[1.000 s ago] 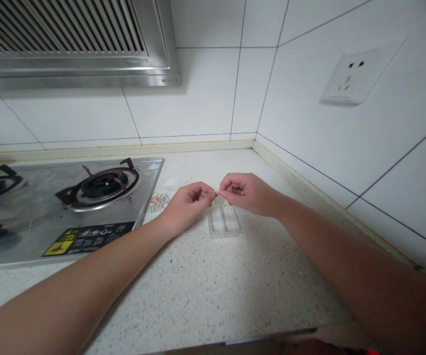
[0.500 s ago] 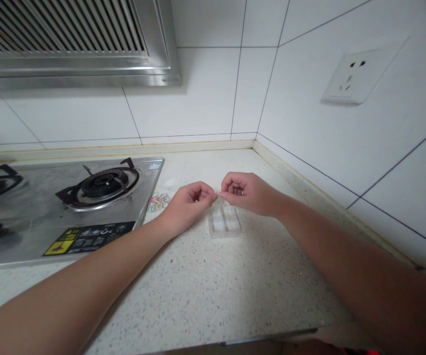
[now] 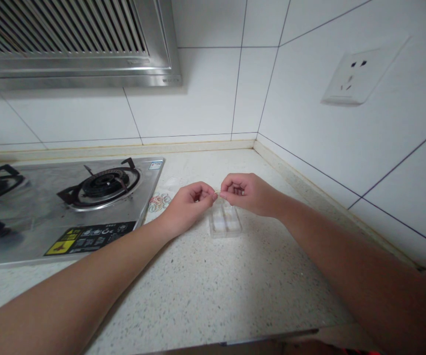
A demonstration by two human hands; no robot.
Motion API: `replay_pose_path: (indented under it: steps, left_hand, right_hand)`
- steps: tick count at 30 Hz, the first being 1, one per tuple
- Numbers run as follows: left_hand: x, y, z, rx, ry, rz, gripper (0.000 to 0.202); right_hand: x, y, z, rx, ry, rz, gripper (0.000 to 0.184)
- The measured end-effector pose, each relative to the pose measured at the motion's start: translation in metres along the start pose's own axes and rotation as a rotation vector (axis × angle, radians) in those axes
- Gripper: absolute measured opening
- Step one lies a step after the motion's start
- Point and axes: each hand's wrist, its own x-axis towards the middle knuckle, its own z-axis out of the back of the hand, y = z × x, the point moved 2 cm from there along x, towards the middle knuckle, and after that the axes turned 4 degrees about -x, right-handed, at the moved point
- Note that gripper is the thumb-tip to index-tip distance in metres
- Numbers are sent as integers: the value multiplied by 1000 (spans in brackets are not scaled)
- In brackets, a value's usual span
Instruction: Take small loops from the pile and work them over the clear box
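My left hand [image 3: 192, 204] and my right hand [image 3: 250, 194] meet fingertip to fingertip above the counter. Both are closed in a pinch on a small yellowish band [image 3: 217, 193], mostly hidden by the fingers. Below them, a clear plastic box [image 3: 226, 228] with divided compartments lies on the counter, its far part covered by the hands. Left of my left hand is a small pile of thin coloured loops [image 3: 159, 202], red, green and orange, that look like rubber bands.
A steel gas stove [image 3: 124, 217] with black burners [image 3: 105, 182] takes up the left side of the speckled counter [image 3: 213, 291]. Overhead at the left hangs a range hood [image 3: 161, 81]. Tiled walls meet in the corner behind, and a wall socket [image 3: 351, 79] is on the right.
Almost nothing differs. Both hands hold the same pinch over the box, with only a tiny shift of the fingertips and of the camera view.
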Motion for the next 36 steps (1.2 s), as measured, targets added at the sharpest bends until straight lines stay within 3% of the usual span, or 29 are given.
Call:
replay_pose_path:
  steps: [36]
  left_hand:
    - [1,0,0,-2,-27,15,19]
  right_hand:
    - [0,0,0,-2,-14,9,15]
